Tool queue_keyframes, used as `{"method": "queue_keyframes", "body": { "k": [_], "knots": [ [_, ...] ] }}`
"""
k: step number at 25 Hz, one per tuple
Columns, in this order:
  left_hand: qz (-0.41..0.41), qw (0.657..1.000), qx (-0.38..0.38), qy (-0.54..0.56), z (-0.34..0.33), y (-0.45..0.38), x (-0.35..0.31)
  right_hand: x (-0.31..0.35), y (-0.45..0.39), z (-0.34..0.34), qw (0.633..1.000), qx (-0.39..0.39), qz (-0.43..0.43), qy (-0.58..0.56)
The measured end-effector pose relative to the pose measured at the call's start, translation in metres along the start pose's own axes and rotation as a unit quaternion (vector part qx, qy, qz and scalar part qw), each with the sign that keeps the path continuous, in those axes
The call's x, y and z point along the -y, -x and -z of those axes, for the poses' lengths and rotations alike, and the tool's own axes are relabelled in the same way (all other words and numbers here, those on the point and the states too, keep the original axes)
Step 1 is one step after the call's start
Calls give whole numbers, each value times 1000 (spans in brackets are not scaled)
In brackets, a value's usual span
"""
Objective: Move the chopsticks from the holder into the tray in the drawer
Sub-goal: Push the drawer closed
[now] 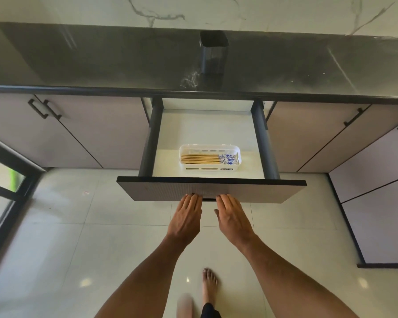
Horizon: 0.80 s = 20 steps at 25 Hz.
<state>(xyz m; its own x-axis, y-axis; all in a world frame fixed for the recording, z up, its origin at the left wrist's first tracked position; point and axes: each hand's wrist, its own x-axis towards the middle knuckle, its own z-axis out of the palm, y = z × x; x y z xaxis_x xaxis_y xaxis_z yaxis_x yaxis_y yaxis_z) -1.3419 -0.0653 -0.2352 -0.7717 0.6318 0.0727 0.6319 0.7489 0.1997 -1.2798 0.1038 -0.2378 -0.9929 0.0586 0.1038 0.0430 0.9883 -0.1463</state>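
Dark stone countertop (101,58) spans the upper part of the frame, with a white veined marble backsplash (193,10) above it. Pale cabinet doors (97,131) with black bar handles (37,109) stand at left and right below the counter. Glossy cream floor tiles (67,237) fill the lower frame. A dark-framed glass door (7,177) stands at the left edge. A bare foot (209,283) rests at bottom centre.

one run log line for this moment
stage: closing | wooden chopsticks with blue-patterned ends in white slotted plastic tray | black holder on counter | left hand, right hand flat on open drawer front
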Motion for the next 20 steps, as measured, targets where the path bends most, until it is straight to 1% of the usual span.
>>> {"method": "queue_keyframes", "body": {
  "k": [2, 7, 11, 15, 17, 20],
  "knots": [
    [-12, 1000, 27, -3, -16, -12, 1, -7, -10, -12, 1000, 23, 2, 2],
    [-17, 995, 99, -11, -43, -36, 7, -17, -33, -27, 992, 124, 7, 26],
    [1, 986, 164, -45, -32, -55, -1, -15, -50, -28, 979, 191, -9, 70],
    [13, 980, 182, -77, -22, -72, -8, -8, -62, -27, 968, 222, -25, 115],
    [21, 982, 168, -83, -28, -78, -6, -7, -68, -27, 965, 224, -30, 133],
    [34, 985, 159, -61, -40, -91, -2, -12, -82, -31, 965, 222, -24, 142]
  ]
}}
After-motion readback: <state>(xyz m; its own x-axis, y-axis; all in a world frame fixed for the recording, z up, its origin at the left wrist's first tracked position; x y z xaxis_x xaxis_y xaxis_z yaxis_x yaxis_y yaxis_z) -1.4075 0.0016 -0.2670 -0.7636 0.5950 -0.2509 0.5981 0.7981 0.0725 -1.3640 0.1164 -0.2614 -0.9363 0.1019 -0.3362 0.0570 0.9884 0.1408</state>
